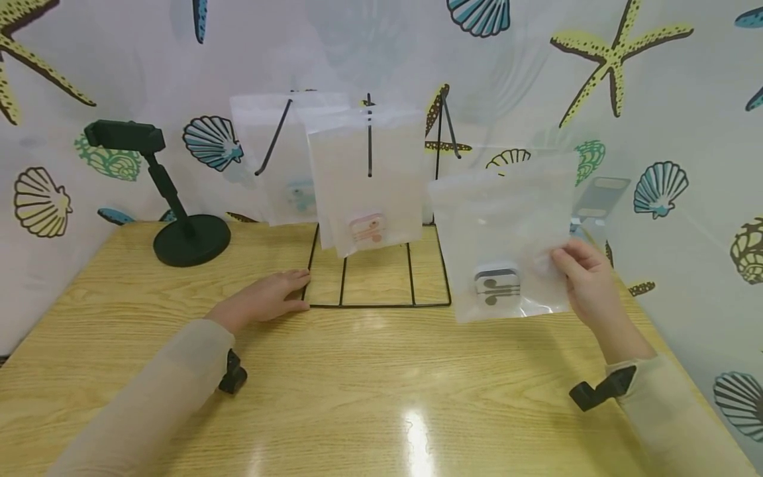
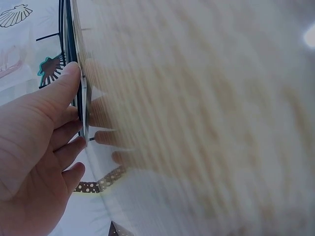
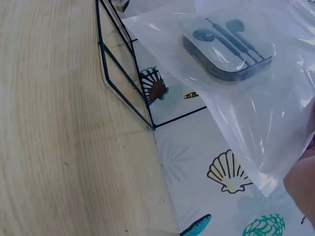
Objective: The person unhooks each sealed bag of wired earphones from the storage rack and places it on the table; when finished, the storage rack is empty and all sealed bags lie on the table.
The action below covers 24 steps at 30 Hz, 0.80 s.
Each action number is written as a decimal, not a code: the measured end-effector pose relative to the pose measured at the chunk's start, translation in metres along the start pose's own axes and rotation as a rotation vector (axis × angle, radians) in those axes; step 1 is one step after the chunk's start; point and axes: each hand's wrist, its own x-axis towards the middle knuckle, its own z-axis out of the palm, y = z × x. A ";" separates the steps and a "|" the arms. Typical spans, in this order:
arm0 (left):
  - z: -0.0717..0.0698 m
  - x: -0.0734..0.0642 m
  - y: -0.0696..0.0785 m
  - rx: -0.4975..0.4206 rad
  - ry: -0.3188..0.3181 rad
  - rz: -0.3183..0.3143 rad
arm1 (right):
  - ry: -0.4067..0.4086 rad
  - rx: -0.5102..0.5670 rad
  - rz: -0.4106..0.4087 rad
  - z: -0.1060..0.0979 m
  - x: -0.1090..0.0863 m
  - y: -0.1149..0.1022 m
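My right hand point(image 1: 587, 281) pinches the right edge of a translucent plastic bag point(image 1: 512, 218) between thumb and fingers. Inside the bag lies a clear case of earphones point(image 3: 229, 44), grey-looking with a dark rim. The bag hangs in front of the right side of a black wire rack point(image 1: 381, 306), just below its right hook point(image 1: 451, 126). Beside the rack's left base bar, my left hand point(image 1: 265, 298) rests on the table with its fingertips touching the wire. In the left wrist view, the left thumb and fingers point(image 2: 69, 91) lie against the dark wire.
Bags hang from the left hook point(image 1: 274, 136), one showing a blue item, and the middle hook point(image 1: 369, 142), showing a pink earphone case point(image 1: 367, 228). A dark phone stand point(image 1: 191, 240) stands at the left of the wooden table point(image 1: 369, 397). A shell-patterned cloth point(image 1: 381, 46) hangs behind.
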 end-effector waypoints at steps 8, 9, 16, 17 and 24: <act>-0.001 0.000 0.002 -0.008 -0.009 -0.007 | 0.053 0.013 0.049 -0.025 -0.009 0.010; -0.001 0.000 0.002 -0.009 -0.010 -0.007 | 0.058 0.005 0.057 -0.028 -0.010 0.011; -0.001 0.000 0.000 -0.002 -0.013 -0.001 | 0.164 -0.019 0.168 -0.047 -0.006 0.018; -0.001 0.000 -0.001 -0.002 -0.013 -0.002 | 0.175 -0.033 0.186 -0.049 -0.005 0.019; -0.001 0.001 0.000 0.002 -0.011 0.001 | 0.227 -0.210 0.303 -0.061 0.006 0.026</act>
